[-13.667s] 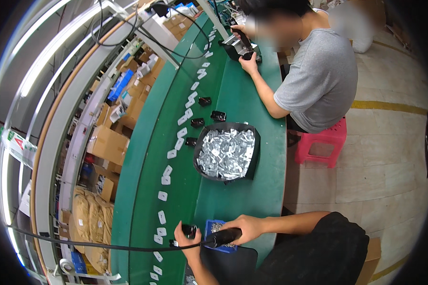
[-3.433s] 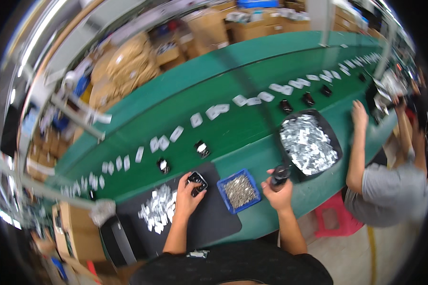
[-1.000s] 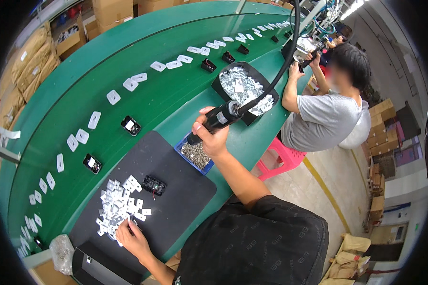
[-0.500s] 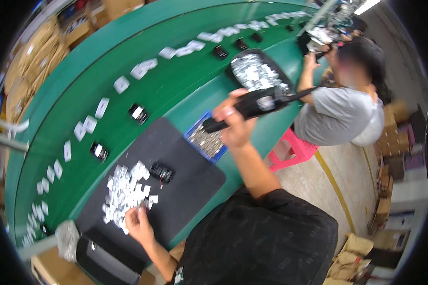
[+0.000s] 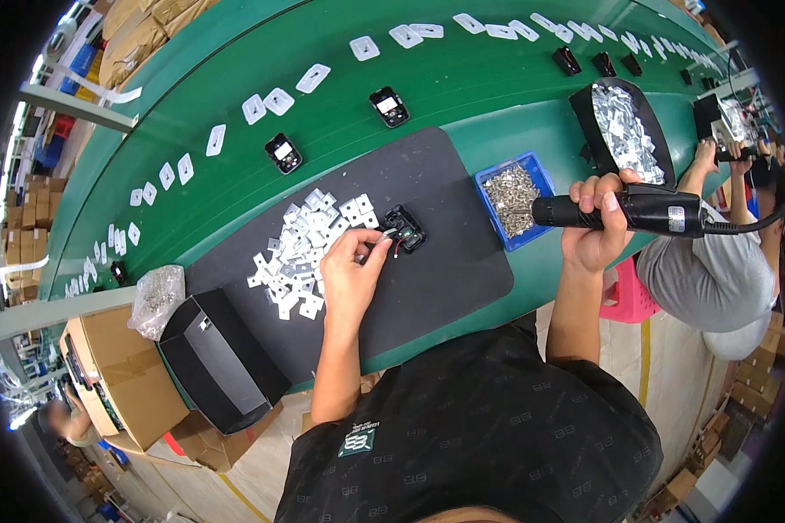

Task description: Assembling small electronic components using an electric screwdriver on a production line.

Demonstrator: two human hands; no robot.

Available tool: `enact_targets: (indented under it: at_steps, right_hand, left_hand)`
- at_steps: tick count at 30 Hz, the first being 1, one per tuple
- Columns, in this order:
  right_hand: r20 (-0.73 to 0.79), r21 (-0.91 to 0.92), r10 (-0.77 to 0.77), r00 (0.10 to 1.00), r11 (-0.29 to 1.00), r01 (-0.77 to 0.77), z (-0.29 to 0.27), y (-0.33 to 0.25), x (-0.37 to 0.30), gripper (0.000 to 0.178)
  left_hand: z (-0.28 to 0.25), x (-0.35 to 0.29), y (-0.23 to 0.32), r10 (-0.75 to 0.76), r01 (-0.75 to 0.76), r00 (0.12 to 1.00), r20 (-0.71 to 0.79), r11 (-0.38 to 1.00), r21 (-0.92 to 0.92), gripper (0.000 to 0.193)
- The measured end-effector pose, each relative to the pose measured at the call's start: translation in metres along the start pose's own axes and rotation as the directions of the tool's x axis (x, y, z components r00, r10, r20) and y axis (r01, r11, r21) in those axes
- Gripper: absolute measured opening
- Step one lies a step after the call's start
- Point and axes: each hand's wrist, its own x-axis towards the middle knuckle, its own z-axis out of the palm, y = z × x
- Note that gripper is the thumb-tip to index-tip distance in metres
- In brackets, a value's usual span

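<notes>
My right hand [image 5: 597,222] is wrapped around a black electric screwdriver [image 5: 641,214], held level with its cable trailing off to the right. The screwdriver's front end points left, at the right edge of a blue tray [image 5: 545,174] full of small metal screws [image 5: 510,199]. My left hand [image 5: 351,275] pinches a small pale plate at the side of an open black plastic housing [image 5: 407,228]; the fingertips partly hide it. A short red wire sticks out of the housing. Left of it, a pile of small silvery plates with holes [image 5: 301,253] is spread on the dark mat [image 5: 453,270].
White flat parts [image 5: 277,101] and black housings [image 5: 389,106] lie along the green conveyor [image 5: 340,122]. A black bin of metal plates [image 5: 624,131] stands right, a black box [image 5: 222,357] and plastic bag [image 5: 157,301] left. A co-worker [image 5: 715,270] sits at the right.
The view has swung round. My left hand has gone from the plate pile to the black housing. The screwdriver, still in my right hand, now lies more level beside the screw tray.
</notes>
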Motion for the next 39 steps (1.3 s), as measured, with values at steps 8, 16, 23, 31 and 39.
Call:
enact_targets:
  at_steps: [8, 16, 23, 31, 39]
  right_hand:
    - [-0.016, -0.001, 0.005, 1.000, 1.000, -0.005, -0.007, 0.015, 0.000, 0.039]
    - [-0.053, -0.038, -0.001, 0.999, 0.999, -0.001, -0.011, 0.036, 0.000, 0.036]
    - [-0.050, -0.016, 0.009, 0.999, 1.000, -0.010, -0.002, 0.052, 0.004, 0.036]
    - [-0.051, -0.045, 0.028, 0.998, 0.999, -0.031, -0.004, 0.057, 0.005, 0.036]
    - [-0.026, 0.022, 0.013, 1.000, 1.000, -0.012, 0.001, 0.035, 0.008, 0.038]
  left_hand:
    - [0.020, 0.018, -0.003, 0.301, -0.285, 0.953, -0.039, 0.932, 0.224, 0.014]
    - [0.020, 0.023, 0.002, 0.355, -0.344, 0.935, 0.007, 0.899, 0.270, 0.014]
    - [0.022, 0.022, 0.000, 0.392, -0.379, 0.920, 0.011, 0.882, 0.281, 0.013]
    - [0.018, 0.023, 0.004, 0.365, -0.366, 0.929, 0.051, 0.894, 0.258, 0.011]
    - [0.019, 0.019, 0.001, 0.382, -0.382, 0.923, 0.045, 0.895, 0.230, 0.010]
